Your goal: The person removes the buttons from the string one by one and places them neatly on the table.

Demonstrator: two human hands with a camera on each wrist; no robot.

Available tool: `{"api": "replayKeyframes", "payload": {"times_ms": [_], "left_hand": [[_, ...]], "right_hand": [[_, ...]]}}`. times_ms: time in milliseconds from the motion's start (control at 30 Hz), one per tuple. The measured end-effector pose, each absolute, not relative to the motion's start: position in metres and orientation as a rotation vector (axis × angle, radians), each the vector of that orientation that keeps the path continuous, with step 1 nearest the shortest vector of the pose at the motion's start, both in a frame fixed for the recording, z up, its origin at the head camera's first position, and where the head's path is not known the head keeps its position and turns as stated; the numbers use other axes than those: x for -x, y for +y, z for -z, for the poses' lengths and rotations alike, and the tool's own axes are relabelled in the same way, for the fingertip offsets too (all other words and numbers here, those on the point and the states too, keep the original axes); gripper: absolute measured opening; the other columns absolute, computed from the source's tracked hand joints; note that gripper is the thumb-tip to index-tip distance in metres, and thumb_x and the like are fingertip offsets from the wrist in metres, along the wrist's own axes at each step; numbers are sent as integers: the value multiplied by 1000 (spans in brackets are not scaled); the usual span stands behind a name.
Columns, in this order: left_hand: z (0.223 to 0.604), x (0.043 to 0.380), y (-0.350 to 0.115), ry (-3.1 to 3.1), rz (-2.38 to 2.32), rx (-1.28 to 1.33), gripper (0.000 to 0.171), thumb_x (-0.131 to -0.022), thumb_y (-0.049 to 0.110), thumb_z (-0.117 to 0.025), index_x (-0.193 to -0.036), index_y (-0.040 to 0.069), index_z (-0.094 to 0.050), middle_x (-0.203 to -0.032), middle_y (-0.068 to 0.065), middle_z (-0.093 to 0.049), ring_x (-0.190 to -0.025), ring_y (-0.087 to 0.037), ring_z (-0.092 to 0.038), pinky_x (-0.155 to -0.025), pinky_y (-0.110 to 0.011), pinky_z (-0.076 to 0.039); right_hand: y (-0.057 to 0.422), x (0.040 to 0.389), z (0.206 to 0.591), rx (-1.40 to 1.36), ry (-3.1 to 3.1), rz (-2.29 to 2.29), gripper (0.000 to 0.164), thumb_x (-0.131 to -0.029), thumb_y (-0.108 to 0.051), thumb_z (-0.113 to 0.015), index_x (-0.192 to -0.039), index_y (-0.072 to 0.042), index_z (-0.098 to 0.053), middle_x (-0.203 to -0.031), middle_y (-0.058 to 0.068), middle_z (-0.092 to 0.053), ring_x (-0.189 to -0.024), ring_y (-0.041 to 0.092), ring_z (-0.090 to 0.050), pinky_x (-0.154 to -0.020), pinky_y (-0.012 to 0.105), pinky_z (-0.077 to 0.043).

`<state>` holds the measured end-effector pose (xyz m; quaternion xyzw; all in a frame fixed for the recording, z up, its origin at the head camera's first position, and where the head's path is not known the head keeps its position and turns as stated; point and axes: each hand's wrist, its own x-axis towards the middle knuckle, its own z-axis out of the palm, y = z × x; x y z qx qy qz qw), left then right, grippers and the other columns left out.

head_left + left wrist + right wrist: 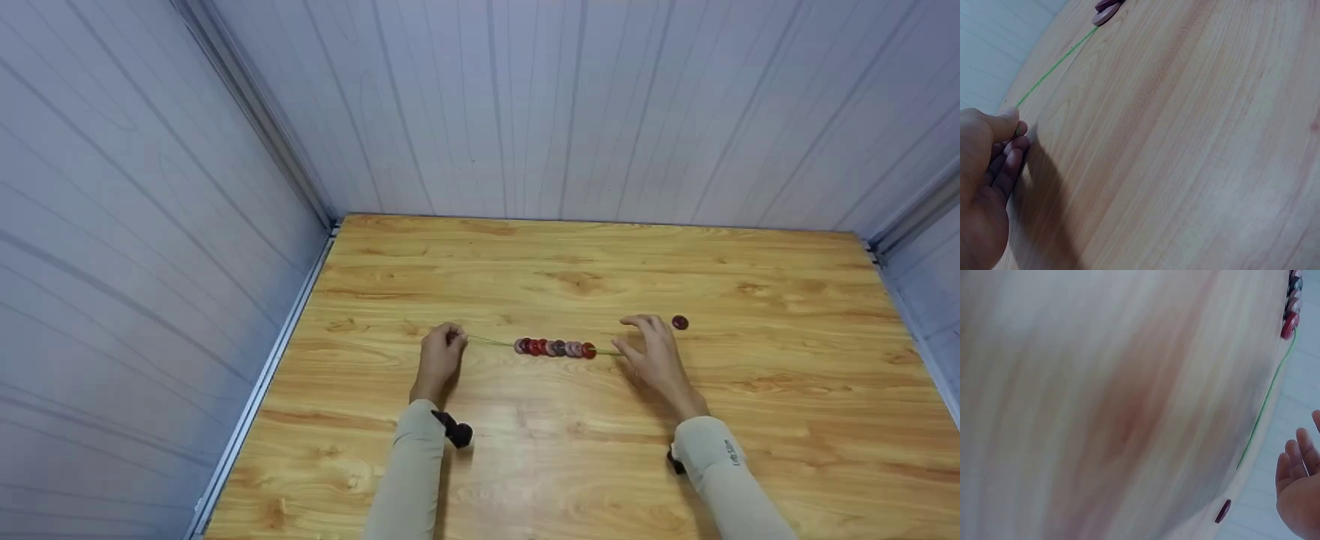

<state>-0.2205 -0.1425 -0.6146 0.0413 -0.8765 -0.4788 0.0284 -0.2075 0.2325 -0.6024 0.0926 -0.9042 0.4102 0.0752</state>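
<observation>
Several round buttons (pixel 555 348) in red, pink and dark grey lie overlapped in a row, threaded on a thin green string (pixel 1055 67). My left hand (pixel 440 355) pinches the string's left end between thumb and index finger, as the left wrist view also shows. On the other side, my right hand (pixel 654 358) hovers by the string's right end, thumb and index finger spread apart. In the right wrist view that end of the string (pixel 1264 405) lies loose on the table, away from the fingers. One dark red button (pixel 680 322) sits separately just beyond my right hand.
The wood-patterned table (pixel 525 277) is bounded by a pale panelled wall (pixel 480 112) at the back and another wall (pixel 135 247) on the left. Dark wrist cameras (pixel 457 433) are strapped at both sleeves.
</observation>
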Motion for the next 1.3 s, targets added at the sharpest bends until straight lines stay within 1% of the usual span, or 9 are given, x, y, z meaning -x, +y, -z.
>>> {"api": "replayKeyframes", "payload": {"times_ms": [200,367,533,633,867,1100,1300], "left_hand": [[613,221,-142,-2718,1466,-135,8,-93,12,-62,-93,5,-65,-87,-7,-64,-80,-16,-57,-72,-29,-49],[614,221,-142,-2712,1476,-149,8,-93,11,-62,-93,5,-66,-88,-7,-64,-81,-16,-57,-73,-30,-49],[614,221,-142,-2702,1500,-154,6,-93,10,-61,-92,5,-65,-87,-7,-64,-81,-16,-57,-73,-30,-48],[615,221,-143,-2694,1510,-157,6,-93,9,-62,-92,4,-65,-87,-7,-64,-80,-16,-57,-73,-29,-48],[614,221,-143,-2679,1520,-140,6,-93,8,-62,-93,3,-65,-88,-8,-64,-81,-16,-57,-73,-29,-49],[614,221,-144,-2711,1499,-157,9,-94,11,-61,-97,4,-66,-91,-8,-64,-83,-18,-58,-75,-31,-49],[616,222,-144,-2691,1537,-163,10,-94,11,-61,-96,3,-65,-90,-8,-64,-83,-18,-58,-75,-31,-49]], "right_hand": [[223,207,604,-312,-2722,-1257,40,-89,-24,-69,-122,-4,-60,-124,18,-52,-120,37,-43,-99,55,-36],[216,207,607,-345,-2755,-1266,36,-88,-23,-70,-119,-5,-61,-122,16,-53,-118,36,-45,-100,54,-36],[210,207,610,-374,-2783,-1244,34,-87,-21,-71,-116,-5,-63,-119,16,-55,-114,34,-47,-98,53,-37],[206,207,610,-394,-2803,-1223,34,-87,-23,-71,-115,-5,-64,-118,15,-56,-113,34,-48,-96,53,-38],[202,207,612,-427,-2857,-1184,33,-84,-25,-74,-111,-8,-66,-116,13,-56,-113,35,-47,-99,53,-35],[200,210,612,-417,-2895,-1142,33,-84,-27,-74,-110,-8,-66,-123,16,-54,-118,37,-42,-101,54,-31],[199,212,612,-405,-2912,-1125,31,-84,-27,-74,-108,-10,-66,-125,17,-53,-121,38,-42,-102,54,-32]]}}
